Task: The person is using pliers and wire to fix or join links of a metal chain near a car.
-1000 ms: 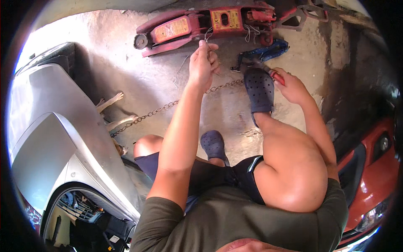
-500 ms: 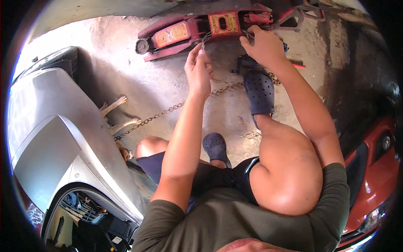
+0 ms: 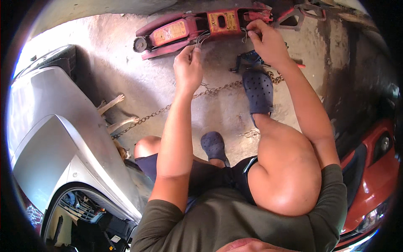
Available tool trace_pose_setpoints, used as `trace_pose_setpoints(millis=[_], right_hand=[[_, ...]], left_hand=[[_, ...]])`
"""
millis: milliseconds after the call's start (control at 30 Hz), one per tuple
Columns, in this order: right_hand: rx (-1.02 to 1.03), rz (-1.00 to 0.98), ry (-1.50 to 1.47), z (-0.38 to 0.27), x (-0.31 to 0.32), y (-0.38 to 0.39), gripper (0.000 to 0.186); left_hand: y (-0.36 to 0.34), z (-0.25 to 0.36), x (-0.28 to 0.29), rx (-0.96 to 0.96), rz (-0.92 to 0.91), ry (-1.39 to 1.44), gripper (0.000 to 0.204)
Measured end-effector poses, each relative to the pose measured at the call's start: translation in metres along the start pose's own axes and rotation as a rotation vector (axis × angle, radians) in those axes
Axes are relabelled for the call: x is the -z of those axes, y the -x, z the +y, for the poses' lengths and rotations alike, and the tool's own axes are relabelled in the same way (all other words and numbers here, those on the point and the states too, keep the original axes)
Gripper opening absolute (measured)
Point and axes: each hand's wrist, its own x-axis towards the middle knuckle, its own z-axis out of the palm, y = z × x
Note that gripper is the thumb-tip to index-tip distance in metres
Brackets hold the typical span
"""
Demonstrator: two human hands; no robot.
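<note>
A red floor jack [image 3: 197,30] with yellow labels lies on the concrete at the far side. My left hand [image 3: 187,69] is closed, pinching strands of thin grey wire [image 3: 203,38] at the jack's near edge. To its right, my right hand [image 3: 269,45] pinches another part of the thin wire, which dangles in a small loop beside the jack's yellow-labelled middle plate. Whether the two parts join behind or under the jack is hidden. Below my right hand sits a dark blue-and-black object [image 3: 247,59], partly covered by the hand.
A rusty chain [image 3: 161,110] crosses the floor toward a dog's legs [image 3: 121,122] at the left. A silver car panel [image 3: 54,109] stands left, beside a tyre [image 3: 63,56]. A red vehicle front [image 3: 373,180] is at the right. My dark clogs [image 3: 257,90] rest on the floor.
My left hand has moved left and slightly nearer, drawing the wire strands away from the jack's middle. My right hand has shifted slightly right and stays pinched.
</note>
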Motion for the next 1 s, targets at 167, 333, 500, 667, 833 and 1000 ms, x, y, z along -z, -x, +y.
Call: trace_pose_setpoints(millis=[167,333,500,667,833,1000], right_hand=[[0.343,-0.024,0.475,-0.002,-0.003,0.014,0.02],[0.648,-0.008,0.417,0.012,0.015,-0.006,0.019],[0.674,-0.059,0.313,0.005,0.022,0.006,0.019],[0.368,-0.008,0.119,0.003,0.009,0.027,0.029],[0.136,-0.003,0.043,-0.016,-0.007,0.033,0.031],[-0.003,-0.009,-0.045,-0.018,-0.008,0.036,0.028]], left_hand=[[-0.003,0.004,0.006,0.188,-0.16,0.211,0.032],[-0.001,0.012,0.009,0.438,-0.222,0.629,0.03],[-0.001,0.011,-0.007,0.476,-0.15,0.711,0.026],[0.009,0.005,-0.018,0.435,-0.111,0.729,0.026],[0.026,0.005,-0.033,0.511,-0.106,0.908,0.032],[0.024,0.035,-0.04,0.62,-0.066,1.488,0.04]])
